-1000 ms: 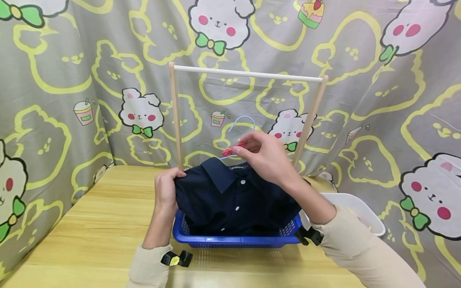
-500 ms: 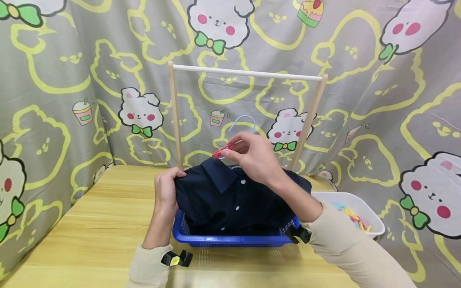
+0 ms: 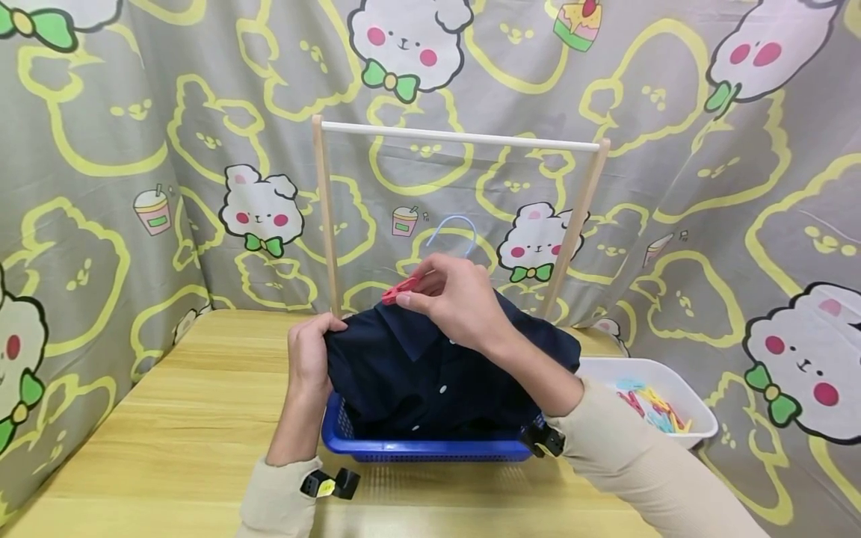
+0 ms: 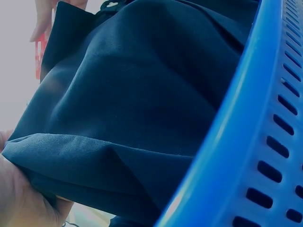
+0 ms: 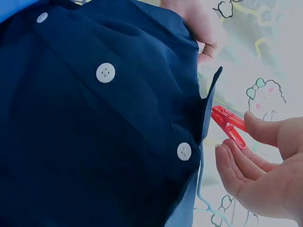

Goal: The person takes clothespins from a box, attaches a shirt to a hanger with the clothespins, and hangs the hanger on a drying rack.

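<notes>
A dark navy shirt (image 3: 403,381) with white buttons and a collar lies partly in a blue basket (image 3: 437,450). The light-blue hook of a clothes hanger (image 3: 457,218) rises behind its neckline. My left hand (image 3: 311,351) grips the shirt's shoulder at the left. Between thumb and fingers my right hand (image 3: 464,302) pinches a red clothespin (image 3: 398,291), held at the collar's upper edge. In the right wrist view the clothespin (image 5: 228,124) points its nose at the collar, and the left hand (image 5: 196,23) shows behind the shoulder.
A wooden rack with a white crossbar (image 3: 457,136) stands behind the basket. At the right is a white tray (image 3: 702,418) holding several coloured clothespins (image 3: 655,407). The wooden table (image 3: 202,418) meets a patterned curtain (image 3: 262,134) at the back.
My right hand has moved left and slightly down with the red clothespin, from near the hanger to the collar's edge. The left hand keeps its grip in place.
</notes>
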Demonstrator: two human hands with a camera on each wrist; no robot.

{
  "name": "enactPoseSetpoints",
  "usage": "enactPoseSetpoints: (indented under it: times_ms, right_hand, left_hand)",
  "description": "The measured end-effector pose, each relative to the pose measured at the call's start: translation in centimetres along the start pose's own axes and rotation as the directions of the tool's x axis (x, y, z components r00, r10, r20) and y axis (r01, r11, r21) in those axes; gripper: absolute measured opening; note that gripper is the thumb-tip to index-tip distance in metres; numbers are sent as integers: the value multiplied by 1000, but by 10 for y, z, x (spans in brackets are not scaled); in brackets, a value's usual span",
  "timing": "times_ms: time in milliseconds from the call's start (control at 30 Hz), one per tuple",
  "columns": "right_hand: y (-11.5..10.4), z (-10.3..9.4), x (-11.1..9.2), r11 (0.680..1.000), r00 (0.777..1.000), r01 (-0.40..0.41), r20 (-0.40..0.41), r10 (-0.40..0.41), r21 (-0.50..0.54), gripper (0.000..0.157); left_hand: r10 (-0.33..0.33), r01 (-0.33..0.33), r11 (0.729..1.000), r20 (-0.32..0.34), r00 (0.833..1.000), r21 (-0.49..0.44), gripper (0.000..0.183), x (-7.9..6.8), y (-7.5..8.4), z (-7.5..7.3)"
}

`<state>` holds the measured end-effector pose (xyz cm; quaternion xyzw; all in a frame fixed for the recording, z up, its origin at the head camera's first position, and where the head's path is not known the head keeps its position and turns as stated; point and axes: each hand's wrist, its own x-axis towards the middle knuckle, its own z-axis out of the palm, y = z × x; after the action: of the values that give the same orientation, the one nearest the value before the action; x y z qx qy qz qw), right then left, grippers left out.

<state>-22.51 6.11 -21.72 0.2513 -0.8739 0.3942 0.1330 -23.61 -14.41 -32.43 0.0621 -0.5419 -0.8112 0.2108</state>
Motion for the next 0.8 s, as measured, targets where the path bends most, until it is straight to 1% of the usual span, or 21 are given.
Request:
enactPoseSetpoints:
  times_ms: [167, 433, 667, 800]
  right_hand:
    - [-2, 7, 1, 999, 999, 36, -4, -37, -8, 22]
    - [-3, 15, 1, 994, 995, 101, -5, -101, -51, 21]
    - [-6, 19, 0, 975, 981, 192, -18, -195, -114, 16]
    - [-9, 20, -1, 963, 974, 221, -14, -226, -152, 15]
  left_hand:
    - [-5, 5, 1000, 0, 1000, -9, 32, 0, 0, 1]
    - [-15, 15, 1000, -2, 1000, -15, 31, 0, 0, 1]
    - [-16, 16, 1000, -2, 1000, -8, 32, -1, 1, 2]
    - [-20, 20, 1000, -4, 1000, -3, 32, -2, 1, 2]
